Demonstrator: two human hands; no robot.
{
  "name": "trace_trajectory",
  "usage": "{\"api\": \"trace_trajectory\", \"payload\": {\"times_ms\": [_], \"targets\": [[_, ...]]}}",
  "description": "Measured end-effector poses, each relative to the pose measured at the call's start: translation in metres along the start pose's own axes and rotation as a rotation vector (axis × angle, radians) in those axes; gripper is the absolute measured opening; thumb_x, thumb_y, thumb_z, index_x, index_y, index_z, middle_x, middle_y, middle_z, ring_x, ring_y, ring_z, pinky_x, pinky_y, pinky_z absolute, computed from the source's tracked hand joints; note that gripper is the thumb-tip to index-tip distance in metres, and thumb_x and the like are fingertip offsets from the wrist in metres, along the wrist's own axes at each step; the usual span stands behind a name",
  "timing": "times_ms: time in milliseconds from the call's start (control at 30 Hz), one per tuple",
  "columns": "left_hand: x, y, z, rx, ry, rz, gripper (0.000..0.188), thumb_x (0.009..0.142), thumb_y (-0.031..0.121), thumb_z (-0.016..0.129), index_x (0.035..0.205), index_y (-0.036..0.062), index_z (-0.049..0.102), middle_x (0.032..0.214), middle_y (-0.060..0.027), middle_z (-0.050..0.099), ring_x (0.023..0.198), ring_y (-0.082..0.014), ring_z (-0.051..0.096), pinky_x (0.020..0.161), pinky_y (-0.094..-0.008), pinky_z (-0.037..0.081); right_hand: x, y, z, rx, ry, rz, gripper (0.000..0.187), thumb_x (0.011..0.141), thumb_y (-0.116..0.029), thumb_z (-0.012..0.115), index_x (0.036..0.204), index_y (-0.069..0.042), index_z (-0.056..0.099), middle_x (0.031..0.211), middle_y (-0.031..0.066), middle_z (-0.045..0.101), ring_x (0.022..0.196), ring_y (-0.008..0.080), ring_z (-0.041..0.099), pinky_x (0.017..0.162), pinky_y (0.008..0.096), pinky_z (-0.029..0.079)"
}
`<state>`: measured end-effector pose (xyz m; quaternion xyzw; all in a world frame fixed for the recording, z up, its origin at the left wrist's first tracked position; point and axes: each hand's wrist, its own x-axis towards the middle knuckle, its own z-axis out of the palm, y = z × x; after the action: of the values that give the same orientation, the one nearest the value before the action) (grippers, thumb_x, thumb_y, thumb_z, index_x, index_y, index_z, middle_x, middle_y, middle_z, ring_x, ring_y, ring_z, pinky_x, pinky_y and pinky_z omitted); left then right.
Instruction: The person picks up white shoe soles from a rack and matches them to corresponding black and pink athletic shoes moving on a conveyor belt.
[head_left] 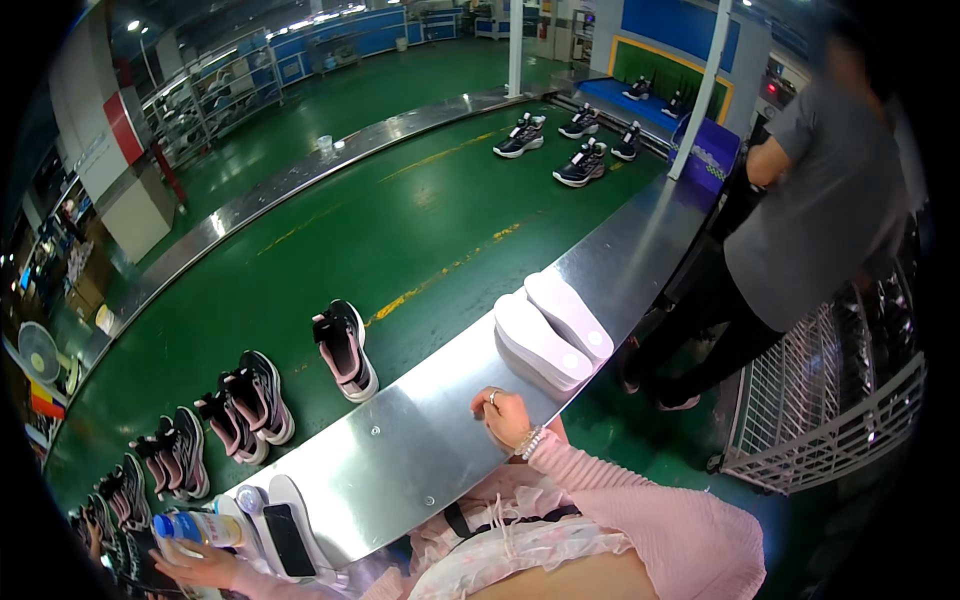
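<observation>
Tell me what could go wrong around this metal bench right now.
The blue-capped bottle, right by the left hand, could tip or leak onto the nearby phone; whether it is tightly closed can't be told.

The pale soles sit close to the bench's near edge, so a careless sweep of the right hand might knock them off.

The wire cart stands close to the co-worker's legs and might trip them.

A smooth metal ledge (405, 435) gleamed beside a glossy green belt (430, 225). Pale soles (535, 338) looked matt and foamlike, while a plastic bottle (205, 528) and a phone (288, 540) with a sleek, glassy face contrasted with a ribbed knit sleeve (595, 465), pearly beads (530, 442) and a metal-mesh cart (835, 440).
</observation>
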<state>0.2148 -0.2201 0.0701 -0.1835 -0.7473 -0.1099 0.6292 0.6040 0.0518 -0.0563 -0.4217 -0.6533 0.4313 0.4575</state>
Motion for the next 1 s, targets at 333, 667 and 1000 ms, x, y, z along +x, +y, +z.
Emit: {"api": "trace_trajectory", "payload": {"times_ms": [333,667,1000], "targets": [[-0.068,0.287,-0.006,-1.286,-0.89,0.063,0.048,0.064,0.01,0.066,0.108,0.007,0.048,0.125,-0.0166,0.037,0.11,-0.0324,0.041,0.088,-0.0358,0.037,0.041,-0.055,-0.036,-0.046,-0.229,-0.143,0.015,0.073,0.003,0.039,0.074,-0.001,0.054,0.076,0.0076,0.056,0.054,0.013,0.05,0.05,0.0248,0.04],[-0.099,0.33,0.008,-1.382,-0.943,-0.246,0.038,0.058,0.006,0.07,0.092,0.006,0.052,0.115,-0.0126,0.045,0.093,-0.0277,0.051,0.076,-0.0307,0.043,0.251,-0.017,-0.125,-0.747,0.052,-0.214,0.017,0.071,-0.022,0.05,0.075,-0.007,0.056,0.119,0.0121,0.043,0.088,0.0286,0.054,0.076,0.0373,0.042],[-0.103,0.333,0.013,-1.377,-0.878,-0.225,0.041,0.058,0.006,0.067,0.096,0.0061,0.05,0.116,-0.0138,0.041,0.104,-0.0312,0.043,0.085,-0.0363,0.039,0.337,0.088,-0.135,-1.168,-0.041,-0.136,0.052,0.071,-0.022,0.05,0.122,-0.02,0.042,0.138,0.0072,0.016,0.113,0.0294,0.039,0.091,0.0349,0.037]]}}
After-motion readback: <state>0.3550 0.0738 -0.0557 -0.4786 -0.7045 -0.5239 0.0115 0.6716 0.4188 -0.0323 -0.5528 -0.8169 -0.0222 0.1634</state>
